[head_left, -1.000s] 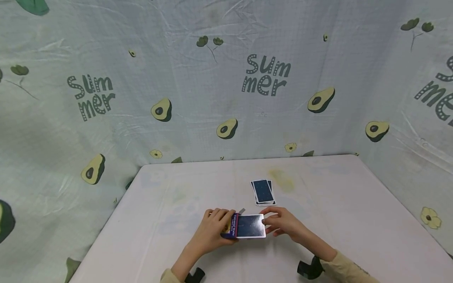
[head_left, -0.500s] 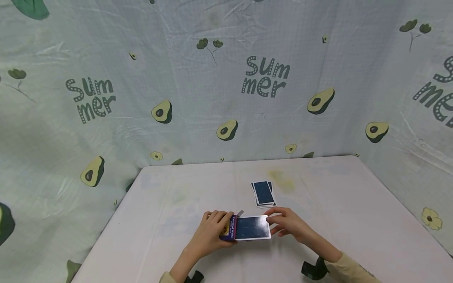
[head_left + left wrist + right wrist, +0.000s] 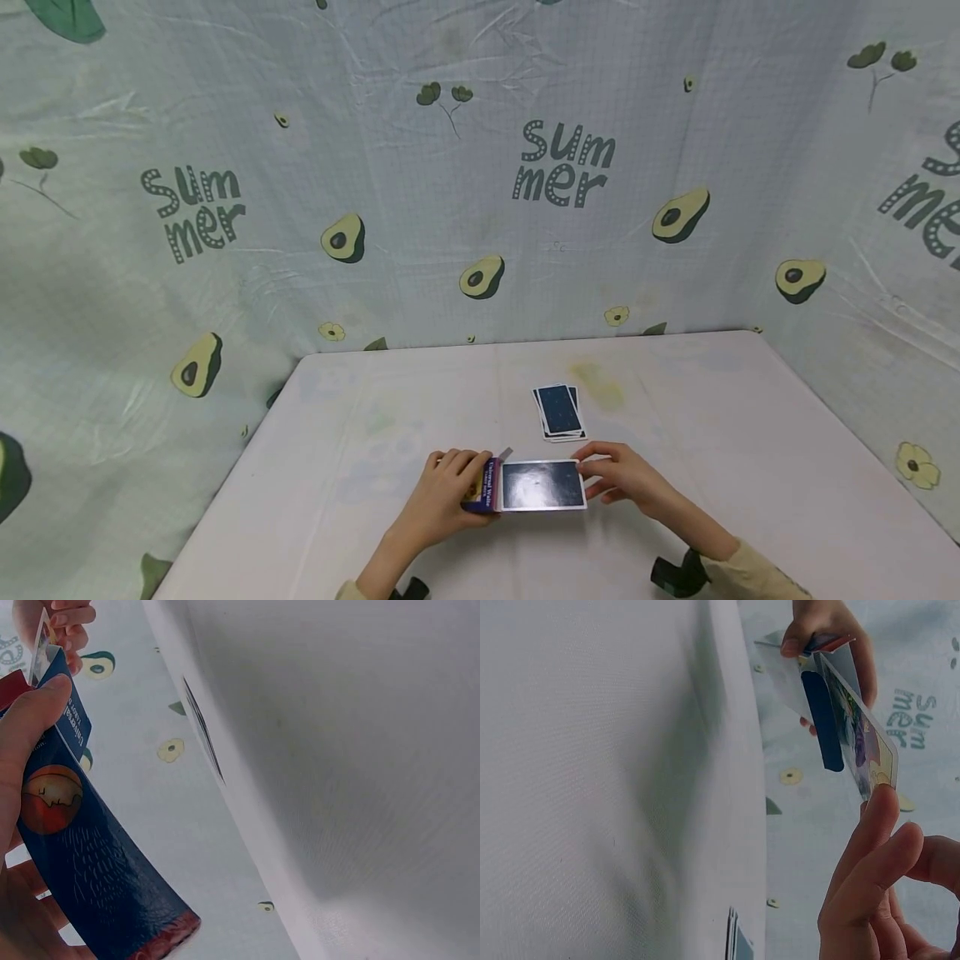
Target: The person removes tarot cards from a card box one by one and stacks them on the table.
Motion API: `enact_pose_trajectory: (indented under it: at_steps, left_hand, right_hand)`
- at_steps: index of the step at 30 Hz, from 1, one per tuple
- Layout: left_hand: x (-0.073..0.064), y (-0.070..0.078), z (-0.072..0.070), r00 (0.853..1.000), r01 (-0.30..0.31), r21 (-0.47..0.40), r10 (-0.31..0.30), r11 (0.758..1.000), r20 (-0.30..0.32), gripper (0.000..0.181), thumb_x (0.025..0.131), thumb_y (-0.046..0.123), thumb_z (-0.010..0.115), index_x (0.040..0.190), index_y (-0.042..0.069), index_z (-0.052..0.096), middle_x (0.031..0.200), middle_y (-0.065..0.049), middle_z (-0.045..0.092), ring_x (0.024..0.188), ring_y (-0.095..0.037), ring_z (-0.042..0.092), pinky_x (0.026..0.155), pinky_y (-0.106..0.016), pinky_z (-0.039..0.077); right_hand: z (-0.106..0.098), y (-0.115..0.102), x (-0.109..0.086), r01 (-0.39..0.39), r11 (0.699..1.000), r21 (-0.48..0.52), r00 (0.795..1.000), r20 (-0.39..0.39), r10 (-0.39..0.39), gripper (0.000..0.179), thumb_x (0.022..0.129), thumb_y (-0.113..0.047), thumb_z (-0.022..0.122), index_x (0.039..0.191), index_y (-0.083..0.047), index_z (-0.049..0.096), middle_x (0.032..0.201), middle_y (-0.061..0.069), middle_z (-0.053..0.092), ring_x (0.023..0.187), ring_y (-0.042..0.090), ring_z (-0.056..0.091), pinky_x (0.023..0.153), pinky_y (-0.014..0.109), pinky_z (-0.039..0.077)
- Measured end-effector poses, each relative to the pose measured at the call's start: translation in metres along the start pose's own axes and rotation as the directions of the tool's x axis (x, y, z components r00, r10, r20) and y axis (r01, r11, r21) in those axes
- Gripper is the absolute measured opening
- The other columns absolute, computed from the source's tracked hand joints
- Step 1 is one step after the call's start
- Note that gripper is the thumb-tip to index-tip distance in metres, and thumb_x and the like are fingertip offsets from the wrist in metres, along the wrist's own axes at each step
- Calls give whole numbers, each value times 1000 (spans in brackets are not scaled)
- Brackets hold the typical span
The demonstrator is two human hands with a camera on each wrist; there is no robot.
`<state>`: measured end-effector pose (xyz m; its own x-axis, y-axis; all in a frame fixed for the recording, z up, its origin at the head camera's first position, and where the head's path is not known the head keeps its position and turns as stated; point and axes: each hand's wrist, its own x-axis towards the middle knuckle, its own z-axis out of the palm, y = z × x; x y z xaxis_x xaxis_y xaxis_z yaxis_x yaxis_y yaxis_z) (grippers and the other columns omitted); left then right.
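Note:
In the head view my left hand (image 3: 446, 492) grips a blue tarot card box (image 3: 487, 487) lying sideways above the table. The left wrist view shows the box's printed side (image 3: 90, 847), with a moon-like face, and the thumb on its edge. A tarot card (image 3: 543, 486) with a dark blue back and white border sticks out far from the box's right end. My right hand (image 3: 626, 479) pinches the card's outer end between its fingertips. Seen from the right wrist, the card's colourful face (image 3: 862, 746) points down, beside an open box flap (image 3: 821, 720).
Beyond the hands, a small pile of tarot cards (image 3: 559, 410) lies face down on the white-covered table (image 3: 405, 392). Cloth with avocado prints (image 3: 480, 277) hangs behind and along both sides. Dark wrist devices (image 3: 678, 573) sit near the sleeves.
The right hand has moved to the right, drawing the card farther out of the box. The left hand and box have shifted slightly left. The pile on the table has stayed put.

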<state>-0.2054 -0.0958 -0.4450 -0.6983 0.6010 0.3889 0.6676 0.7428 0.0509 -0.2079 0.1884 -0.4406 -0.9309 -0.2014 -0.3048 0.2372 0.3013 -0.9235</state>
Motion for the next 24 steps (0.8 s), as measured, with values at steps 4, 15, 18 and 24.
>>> enact_pose_trajectory:
  at_steps: [4, 15, 18, 24]
  left_hand:
    - [-1, 0, -2, 1000, 12, -5, -12, 1000, 13, 76, 60, 53, 73, 123, 17, 49, 107, 4, 57, 98, -13, 50, 85, -36, 36]
    - [-1, -4, -2, 1000, 21, -15, -21, 1000, -17, 77, 59, 51, 75, 122, 16, 50, 106, 3, 57, 97, -13, 51, 85, -37, 36]
    - [0, -5, -2, 1000, 18, -5, -18, 1000, -16, 77, 59, 52, 75, 123, 16, 50, 107, 2, 57, 98, -13, 51, 85, -37, 37]
    - [0, -6, -1, 1000, 19, 2, -19, 1000, -23, 77, 59, 52, 75, 123, 15, 50, 108, 2, 57, 99, -14, 51, 84, -38, 37]
  right_hand:
    - [-1, 0, -1, -25, 1000, -10, 999, -24, 25, 34, 83, -26, 58, 108, -3, 58, 82, 2, 63, 64, 14, 65, 53, 23, 46]
    - [-9, 1, 0, -40, 999, 21, 998, -51, 41, 34, 86, -30, 56, 108, -3, 59, 80, 0, 65, 64, 14, 65, 52, 21, 45]
    - [-10, 1, 1, -52, 998, 37, 996, -76, 55, 35, 86, -31, 56, 107, -3, 59, 81, 1, 65, 65, 15, 65, 53, 21, 45]
    - [-14, 2, 2, -72, 995, 68, 990, -119, 80, 35, 87, -28, 54, 111, -2, 56, 84, 4, 63, 67, 16, 65, 54, 21, 46]
